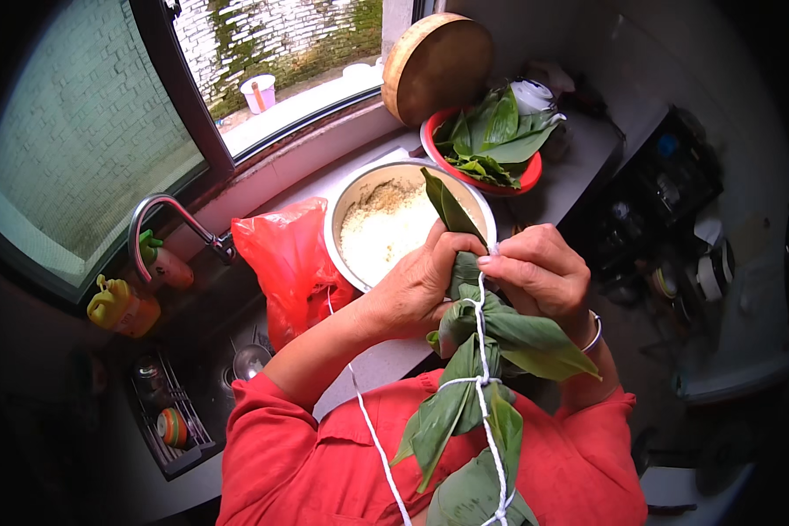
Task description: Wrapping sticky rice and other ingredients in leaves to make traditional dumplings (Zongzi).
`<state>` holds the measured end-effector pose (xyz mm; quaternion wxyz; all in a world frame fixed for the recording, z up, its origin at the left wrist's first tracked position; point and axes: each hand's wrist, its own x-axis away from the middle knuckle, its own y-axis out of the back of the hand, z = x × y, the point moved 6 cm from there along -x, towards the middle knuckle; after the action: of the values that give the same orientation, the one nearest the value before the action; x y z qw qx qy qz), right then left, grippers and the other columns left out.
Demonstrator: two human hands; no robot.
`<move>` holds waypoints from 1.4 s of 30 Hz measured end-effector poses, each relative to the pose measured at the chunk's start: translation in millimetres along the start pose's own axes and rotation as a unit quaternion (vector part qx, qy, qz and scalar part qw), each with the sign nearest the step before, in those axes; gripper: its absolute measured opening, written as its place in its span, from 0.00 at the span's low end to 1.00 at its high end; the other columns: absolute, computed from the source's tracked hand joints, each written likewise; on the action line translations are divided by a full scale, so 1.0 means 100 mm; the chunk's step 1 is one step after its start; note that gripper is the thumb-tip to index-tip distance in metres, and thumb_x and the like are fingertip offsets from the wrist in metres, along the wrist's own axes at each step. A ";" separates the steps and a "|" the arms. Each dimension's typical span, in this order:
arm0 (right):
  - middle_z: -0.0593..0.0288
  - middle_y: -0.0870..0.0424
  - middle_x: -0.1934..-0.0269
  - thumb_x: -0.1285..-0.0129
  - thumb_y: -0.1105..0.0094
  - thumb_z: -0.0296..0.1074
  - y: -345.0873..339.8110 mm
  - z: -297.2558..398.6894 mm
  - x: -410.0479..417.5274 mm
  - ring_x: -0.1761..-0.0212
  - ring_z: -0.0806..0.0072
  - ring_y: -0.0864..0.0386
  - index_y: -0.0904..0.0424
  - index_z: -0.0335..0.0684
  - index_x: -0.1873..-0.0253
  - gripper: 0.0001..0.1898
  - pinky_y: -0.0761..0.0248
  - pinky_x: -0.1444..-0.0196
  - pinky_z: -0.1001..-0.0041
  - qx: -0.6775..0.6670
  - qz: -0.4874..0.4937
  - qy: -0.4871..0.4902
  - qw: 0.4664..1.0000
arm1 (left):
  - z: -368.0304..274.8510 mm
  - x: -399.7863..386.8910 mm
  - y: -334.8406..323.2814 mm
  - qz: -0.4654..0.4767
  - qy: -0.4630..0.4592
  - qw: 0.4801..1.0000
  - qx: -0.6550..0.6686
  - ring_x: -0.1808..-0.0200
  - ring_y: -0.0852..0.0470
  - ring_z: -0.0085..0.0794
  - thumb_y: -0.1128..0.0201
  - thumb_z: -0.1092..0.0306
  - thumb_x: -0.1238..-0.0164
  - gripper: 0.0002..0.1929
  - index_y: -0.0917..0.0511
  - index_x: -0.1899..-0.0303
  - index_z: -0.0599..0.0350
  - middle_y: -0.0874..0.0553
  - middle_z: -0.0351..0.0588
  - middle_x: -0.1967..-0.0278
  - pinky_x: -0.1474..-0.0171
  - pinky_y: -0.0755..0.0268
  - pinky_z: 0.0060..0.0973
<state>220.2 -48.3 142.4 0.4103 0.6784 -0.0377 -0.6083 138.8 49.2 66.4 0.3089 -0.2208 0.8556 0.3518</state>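
Note:
My left hand grips a green leaf-wrapped parcel, whose long leaf tip points up past my fingers. Pinched between the thumb and fingers of my right hand is a white cord, right beside that parcel. Below, the cord runs down in front of my red shirt with several tied leaf parcels hanging from it. Another length of white string hangs further left. Behind my hands stands a round pot holding pale rice grains.
A red basin of loose green leaves sits behind the pot, near a round wooden board. To the left are a red plastic bag, a curved faucet, a yellow bottle and a dish rack.

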 end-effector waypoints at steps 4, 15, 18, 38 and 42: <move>0.62 0.19 0.68 0.59 0.32 0.24 -0.04 -0.01 -0.04 0.68 0.68 0.22 0.19 0.38 0.63 0.14 0.31 0.63 0.72 -0.016 0.023 0.013 1.000 | 0.01 0.02 -0.02 -0.034 -0.008 0.999 -0.005 0.57 0.24 0.53 0.33 0.60 0.44 0.28 0.39 0.46 0.53 0.30 0.56 0.57 0.54 0.29 0.39; 0.64 0.20 0.65 0.57 0.31 0.25 -0.12 -0.08 -0.01 0.64 0.71 0.23 0.19 0.41 0.62 0.14 0.35 0.59 0.71 -0.039 0.079 -0.015 0.996 | 0.09 0.05 0.02 -0.033 0.021 0.999 0.002 0.53 0.25 0.54 0.32 0.62 0.46 0.29 0.39 0.46 0.52 0.30 0.56 0.57 0.51 0.31 0.39; 0.65 0.23 0.67 0.58 0.30 0.25 -0.14 -0.13 0.01 0.65 0.71 0.25 0.19 0.43 0.63 0.14 0.37 0.61 0.72 -0.075 0.114 -0.042 0.990 | 0.08 0.04 0.02 -0.017 0.019 1.000 0.006 0.53 0.25 0.54 0.32 0.63 0.47 0.29 0.38 0.46 0.52 0.30 0.56 0.55 0.51 0.31 0.38; 0.59 0.22 0.70 0.55 0.38 0.22 -0.05 -0.04 -0.03 0.69 0.66 0.22 0.23 0.36 0.64 0.10 0.29 0.67 0.70 0.017 0.167 0.019 0.986 | -0.03 -0.07 0.14 0.039 0.046 0.997 -0.054 0.52 0.25 0.51 0.32 0.69 0.54 0.27 0.34 0.49 0.49 0.30 0.52 0.55 0.54 0.29 0.41; 0.58 0.21 0.68 0.56 0.38 0.21 -0.02 -0.03 0.00 0.69 0.66 0.21 0.22 0.35 0.63 0.11 0.28 0.69 0.70 0.059 0.085 0.027 0.994 | 0.02 -0.05 0.18 0.038 0.079 0.995 -0.041 0.51 0.25 0.52 0.32 0.71 0.56 0.29 0.34 0.48 0.49 0.30 0.52 0.53 0.55 0.28 0.40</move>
<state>222.0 -45.1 140.7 0.4205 0.7120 -0.1196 -0.5495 133.0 63.5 77.1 0.2172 -0.2273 0.8703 0.3792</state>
